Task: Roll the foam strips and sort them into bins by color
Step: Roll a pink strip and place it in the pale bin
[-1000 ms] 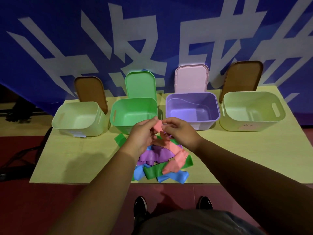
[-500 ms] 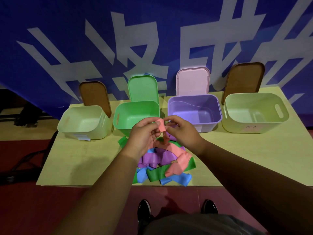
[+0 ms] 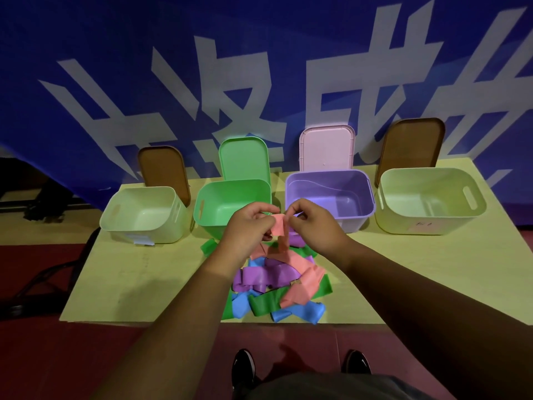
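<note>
Bins in a row at the back of the table, all open, lids propped upright behind them. Far left: cream bin (image 3: 170, 226), bare floor showing, white label (image 3: 142, 240) at its lower front, brown lid (image 3: 163, 171) behind. Next: green bin (image 3: 207, 217), bare floor showing, green lid (image 3: 243, 157) behind. Then purple bin (image 3: 357, 223), bare floor showing, pink lid (image 3: 326, 148) behind. Far right: second cream bin (image 3: 427, 220), bare floor showing, second brown lid (image 3: 409, 145) behind. At frame centre, in front of the gap between green and purple bins, my left hand (image 3: 248, 226) and right hand (image 3: 314, 223) both pinch the top end of a salmon strip (image 3: 278, 228), fingers curled round it; its tail hangs down to the pile of strips (image 3: 259, 277) just below, at the near table edge, with purple, green, blue and salmon pieces tangled together. Yellow table (image 3: 129, 278), red floor (image 3: 43, 356), big blue banner (image 3: 259, 67) with white characters fills the upper frame. My black shoes (image 3: 243, 368) at bottom centre. Can't tell how far the strip's end is rolled, since my fingers cover it. My left forearm hides the pile's left side. The mark on the far-right bin's front is too small to read. Dark shapes at mid left (image 3: 43, 206) are too dim to make out.
</note>
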A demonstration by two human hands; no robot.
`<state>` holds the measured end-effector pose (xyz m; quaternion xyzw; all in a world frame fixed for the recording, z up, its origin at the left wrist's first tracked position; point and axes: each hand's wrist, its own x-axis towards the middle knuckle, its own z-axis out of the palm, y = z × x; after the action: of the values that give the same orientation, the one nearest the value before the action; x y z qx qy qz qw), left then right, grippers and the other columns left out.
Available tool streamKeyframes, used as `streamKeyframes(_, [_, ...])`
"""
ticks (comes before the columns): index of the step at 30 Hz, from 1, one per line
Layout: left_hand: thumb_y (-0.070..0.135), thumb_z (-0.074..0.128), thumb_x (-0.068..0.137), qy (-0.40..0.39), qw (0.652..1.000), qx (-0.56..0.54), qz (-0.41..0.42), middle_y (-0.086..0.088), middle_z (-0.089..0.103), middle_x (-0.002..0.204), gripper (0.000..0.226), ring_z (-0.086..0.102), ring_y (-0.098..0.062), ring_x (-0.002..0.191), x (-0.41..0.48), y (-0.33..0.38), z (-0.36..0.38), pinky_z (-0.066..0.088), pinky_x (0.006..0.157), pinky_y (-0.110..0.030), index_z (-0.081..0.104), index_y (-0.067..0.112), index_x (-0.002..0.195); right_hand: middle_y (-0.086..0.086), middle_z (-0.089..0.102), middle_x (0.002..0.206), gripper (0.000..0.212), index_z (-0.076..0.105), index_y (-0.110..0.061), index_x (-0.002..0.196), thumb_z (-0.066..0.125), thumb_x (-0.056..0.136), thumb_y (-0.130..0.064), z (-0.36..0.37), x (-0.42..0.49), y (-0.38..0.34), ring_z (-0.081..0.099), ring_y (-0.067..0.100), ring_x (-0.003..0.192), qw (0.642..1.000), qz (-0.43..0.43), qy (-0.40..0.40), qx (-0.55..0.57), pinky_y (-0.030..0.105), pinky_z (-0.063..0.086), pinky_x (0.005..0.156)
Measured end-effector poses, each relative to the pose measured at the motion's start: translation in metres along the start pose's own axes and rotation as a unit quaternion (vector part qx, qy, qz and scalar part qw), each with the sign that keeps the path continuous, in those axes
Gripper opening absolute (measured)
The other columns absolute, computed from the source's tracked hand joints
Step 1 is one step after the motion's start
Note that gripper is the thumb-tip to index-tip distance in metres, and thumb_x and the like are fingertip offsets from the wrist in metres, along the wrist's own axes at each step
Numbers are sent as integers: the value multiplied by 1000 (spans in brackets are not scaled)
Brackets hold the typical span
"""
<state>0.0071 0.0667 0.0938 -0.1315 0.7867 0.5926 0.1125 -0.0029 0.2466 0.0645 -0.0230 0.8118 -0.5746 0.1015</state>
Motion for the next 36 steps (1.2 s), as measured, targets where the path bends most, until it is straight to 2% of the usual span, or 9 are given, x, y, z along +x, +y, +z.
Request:
streamKeyframes(4, [6, 63, 95, 0, 999, 47, 9, -4, 76, 83, 26, 70, -16, 71, -4, 6, -2, 61, 69, -34, 82, 21, 103, -2, 73, 78, 9, 70, -15, 92, 68, 99, -10, -4, -2, -7, 61, 3, 62, 1000, -16, -5, -5, 14, 47, 62])
streamKeyframes(7, [7, 64, 98, -6, 999, 42, 9, -7, 72, 78, 18, 66, -16, 68, -5, 9, -4, 58, 63, -26, 80, 12, 102, -1, 73, 89, 7, 68, -16, 94, 68, 100, -14, -7, 0, -11, 63, 9, 78, 999, -30, -7, -13, 24, 51, 76])
streamKeyframes(10, [17, 68, 102, -34, 999, 30, 3, -2, 66, 71, 20, 62, -20, 71, -4, 10, -8, 57, 67, -28, 74, -1, 98, -3, 70, 85, 6, 66, -14, 94, 66, 100, -11, -10, 2, -15, 61, 10, 72, 1000, -18, -6, -2, 28, 50, 72])
streamKeyframes(16, [40, 70, 100, -88, 993, -61, 45, -1, 76, 95, 28, 67, -23, 104, -8, 18, -19, 48, 101, -36, 74, 13, 93, 7, 71, 92, 9, 65, -12, 91, 66, 100, -10, -22, -1, -35, 62, 13, 82, 995, 8, -12, 97, 32, 47, 83])
streamKeyframes(21, [21, 72, 91, -66, 970, -223, 74, -10, 58, 84, 13, 57, -19, 80, -6, 22, -22, 49, 78, -29, 66, 18, 80, -6, 66, 82, 6, 64, -28, 86, 67, 92, -28, -27, 3, -52, 54, 23, 83, 992, -27, -84, 93, 47, 45, 85])
streamKeyframes(25, [7, 69, 99, -40, 965, -250, 73, -9, 61, 76, 19, 58, -16, 62, -5, 29, -24, 53, 60, -24, 61, 13, 83, 1, 66, 81, 9, 62, -14, 94, 64, 99, -6, -36, 6, -68, 61, 18, 80, 988, -52, -115, 93, 37, 50, 84])
streamKeyframes(29, [19, 75, 97, -42, 980, -177, 77, -2, 61, 70, 20, 56, -16, 58, -3, 31, -33, 43, 55, -26, 67, 20, 79, 1, 57, 71, 23, 59, -8, 90, 52, 98, 12, -42, 7, -79, 55, 10, 63, 975, -38, -131, 173, 18, 48, 65])
streamKeyframes(33, [43, 71, 100, -114, 988, 47, 93, -2, 68, 79, 27, 59, -16, 76, -7, 45, -49, 44, 74, -32, 74, 19, 87, 16, 56, 80, 11, 60, -6, 90, 58, 92, 5, -52, 11, -82, 56, 21, 68, 962, -22, -147, 227, 33, 53, 75])
streamKeyframes(36, [55, 56, 108, -200, 954, 215, 67, 0, 77, 76, 50, 64, -13, 62, -14, 65, -59, 50, 70, -31, 76, 12, 91, 18, 56, 84, 11, 62, -4, 93, 56, 95, 5, -57, 14, -83, 55, 21, 68, 973, -37, -146, 173, 33, 51, 71])
